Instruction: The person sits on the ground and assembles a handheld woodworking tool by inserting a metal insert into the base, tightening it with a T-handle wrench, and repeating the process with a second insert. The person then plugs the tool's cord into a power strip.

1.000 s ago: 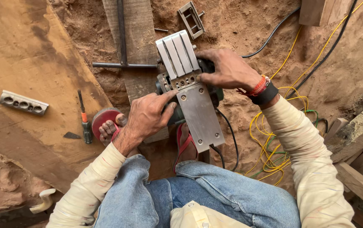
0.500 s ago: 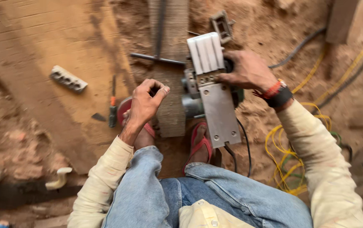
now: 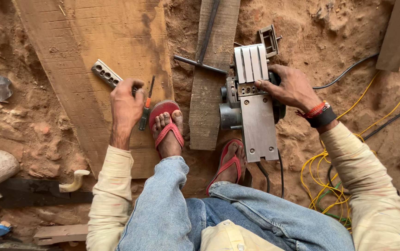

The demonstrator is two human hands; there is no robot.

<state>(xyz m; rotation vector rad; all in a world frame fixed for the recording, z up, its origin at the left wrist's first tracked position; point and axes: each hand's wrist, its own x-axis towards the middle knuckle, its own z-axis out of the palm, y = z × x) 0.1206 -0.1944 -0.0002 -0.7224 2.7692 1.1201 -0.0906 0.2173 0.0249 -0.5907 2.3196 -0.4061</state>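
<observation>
Head view, upturned grey planer [image 3: 251, 107], right hand [image 3: 290, 86] gripping, left hand [image 3: 126, 102] curled over screwdriver [image 3: 146, 106].

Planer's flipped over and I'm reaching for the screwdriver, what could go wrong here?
The planer lies sole-up with its cable attached; if it is live, the right hand near the cutter slot could be cut. Bare toes in sandals sit right beside it. The left hand reaches away, so only one hand steadies the planer on the uneven dirt.

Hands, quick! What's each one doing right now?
Left hand: curled over the screwdriver on the plank; grip cannot be told.
Right hand: fingers closed on the upturned electric planer.
</observation>
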